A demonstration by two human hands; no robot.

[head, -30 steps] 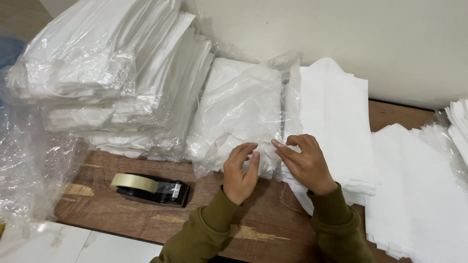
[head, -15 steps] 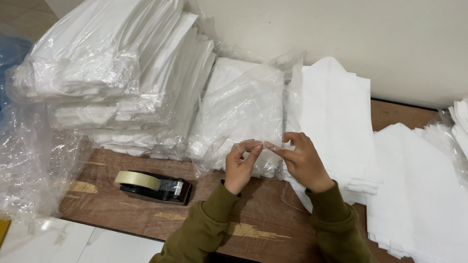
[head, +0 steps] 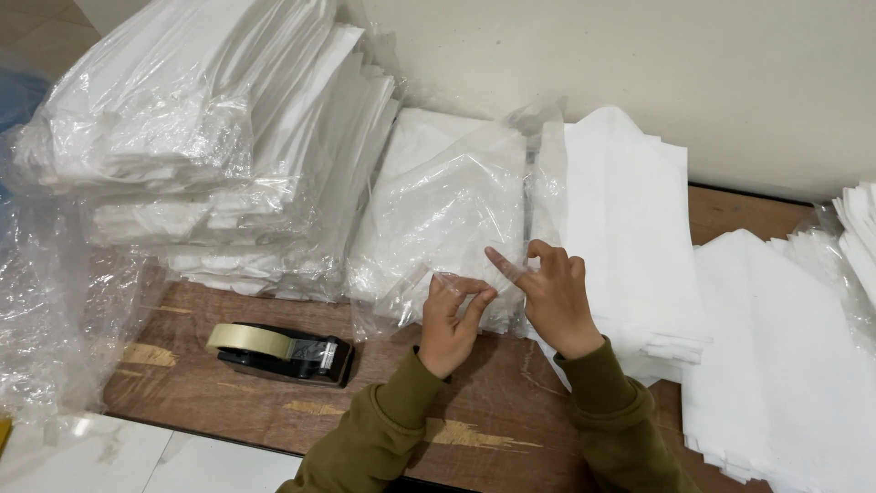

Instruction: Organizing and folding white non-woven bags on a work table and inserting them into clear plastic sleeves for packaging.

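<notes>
Fingers of the left hand [head: 449,319] pinch the crinkly edge of a clear plastic bag [head: 447,219] of soft white cloth on the brown wooden table [head: 511,411]. The right hand [head: 547,297] spreads open, one finger touching it. Nearby sits a black tape holder [head: 283,351].

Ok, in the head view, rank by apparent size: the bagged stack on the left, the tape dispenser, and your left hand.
1. Bagged stack, by far the largest.
2. Tape dispenser.
3. Left hand, slightly smaller, though nearer the camera, so that ranking is unsure.
</notes>
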